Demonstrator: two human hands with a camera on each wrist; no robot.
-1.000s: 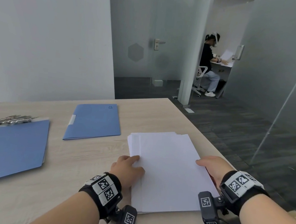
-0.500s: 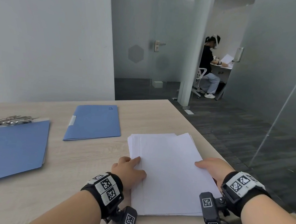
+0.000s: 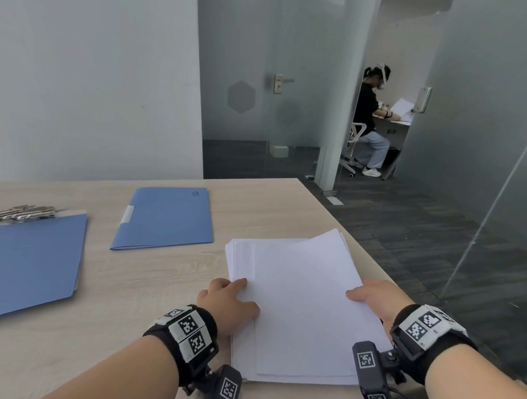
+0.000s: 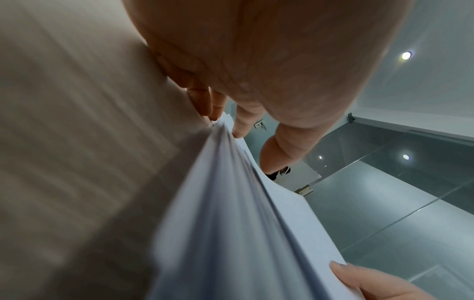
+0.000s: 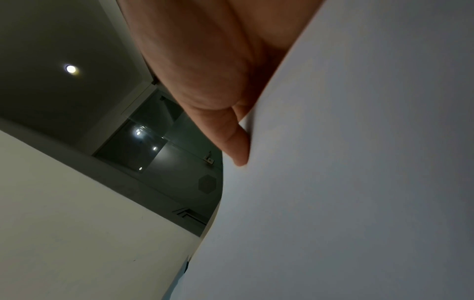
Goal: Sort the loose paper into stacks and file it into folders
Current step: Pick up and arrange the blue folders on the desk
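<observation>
While the paper stack (image 3: pixel 301 304) is lying on the near right part of the table (image 3: pixel 155 288), we are grasping it from both sides. It is looking plain white and loosely squared: the sheets are fanning out a little along the left edge and at the far right corner, and the top sheet is sitting slightly askew. Our left hand (image 3: pixel 228 303) is gripping the left edge, thumb lying on top; our right hand (image 3: pixel 375 297) is gripping the right edge, thumb on top too.

From the head view we are seeing two blue folders to the left: one closed folder (image 3: pixel 166 218) just beyond the stack, and a larger folder (image 3: pixel 18 264) well apart at the left with metal clips (image 3: pixel 10 213) at its far edge. A seated person (image 3: pixel 369 119) is working in the room behind.

From the left wrist we are seeing the fingers (image 4: pixel 241 121) curling against the fanned sheet edges. From the right wrist we are seeing a finger (image 5: pixel 236 146) pressing the underside of the paper.
</observation>
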